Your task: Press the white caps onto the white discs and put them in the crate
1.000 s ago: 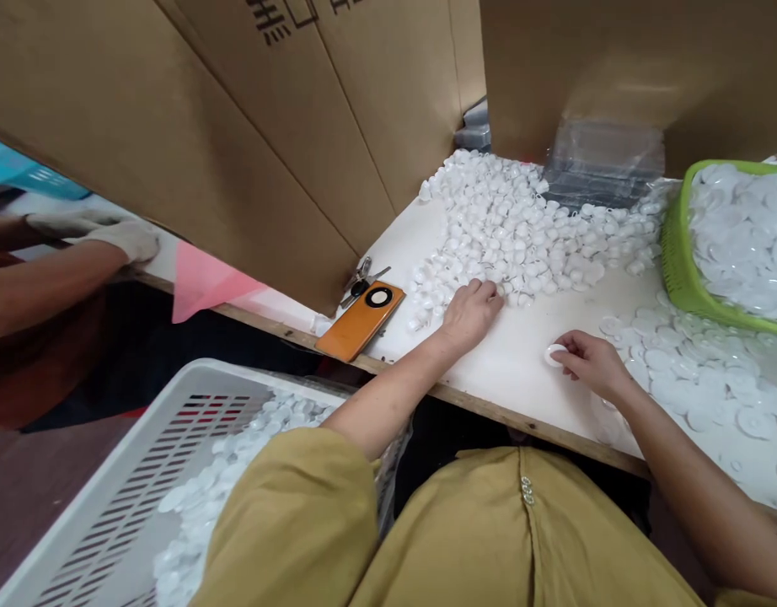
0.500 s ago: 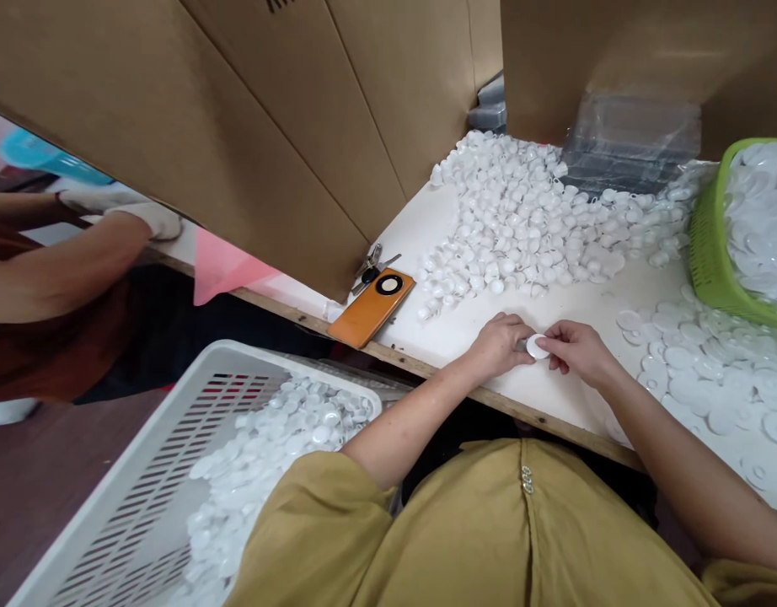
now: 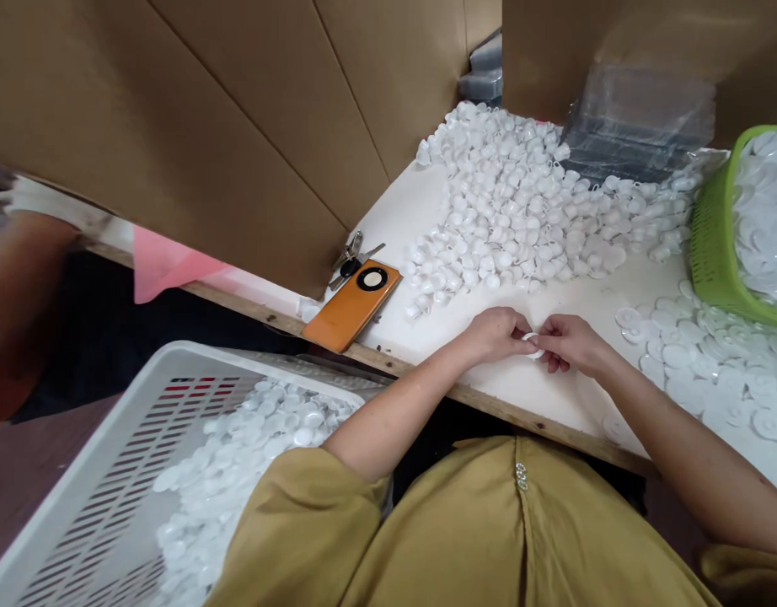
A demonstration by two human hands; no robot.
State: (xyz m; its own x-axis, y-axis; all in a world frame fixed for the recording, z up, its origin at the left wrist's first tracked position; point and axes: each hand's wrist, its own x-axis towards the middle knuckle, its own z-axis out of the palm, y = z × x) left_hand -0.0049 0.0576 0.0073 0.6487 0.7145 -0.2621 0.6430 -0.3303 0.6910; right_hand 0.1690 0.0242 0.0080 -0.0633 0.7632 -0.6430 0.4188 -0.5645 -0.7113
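Close together above the front of the white table (image 3: 569, 405), my left hand (image 3: 497, 334) and my right hand (image 3: 570, 342) pinch a small white plastic disc (image 3: 533, 345) between thumbs and fingers. Fingers cover most of the disc, and whether a second part is joined to it cannot be made out. Beyond my hands spreads a heap of small white plastic cups with loops (image 3: 521, 198). To the right lie many flat, round white discs (image 3: 698, 358), like those in the green basket (image 3: 710, 244).
An orange phone (image 3: 347, 314) and keys (image 3: 350, 257) lie at the table's left edge by a cardboard wall (image 3: 268, 110). Below stands a white slotted basket (image 3: 110, 497) of white pieces. Clear plastic bags (image 3: 641, 126) lie behind the heap. A co-worker's arm (image 3: 28, 278) is at left.
The disc has turned from facing up to being seen more edge-on, and my hands have drawn closer together. The view has shifted slightly to the right. The co-worker's arm now shows less.
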